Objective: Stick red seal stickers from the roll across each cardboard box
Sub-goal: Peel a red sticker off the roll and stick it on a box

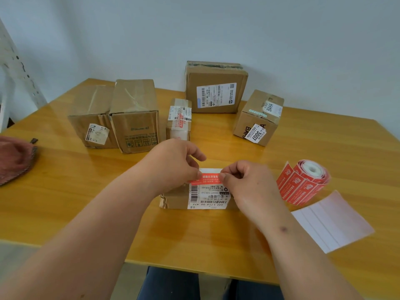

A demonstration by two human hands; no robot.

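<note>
Both hands, left hand (175, 163) and right hand (242, 180), pinch a red seal sticker (206, 178) taut by its ends, each grip closed, to lay it flat across the near box (173, 201); roll (305, 180) at three o'clock.

Both my forearms are bare right down to the wrists, with no sleeve showing on either, and I see no watch, ring or glove on my left hand (173, 163) or my right hand (249, 187). There is a small dark mark on the back of my right forearm just above the wrist. Below the near edge of the table (65, 202), my legs are in dark blue trousers.
</note>
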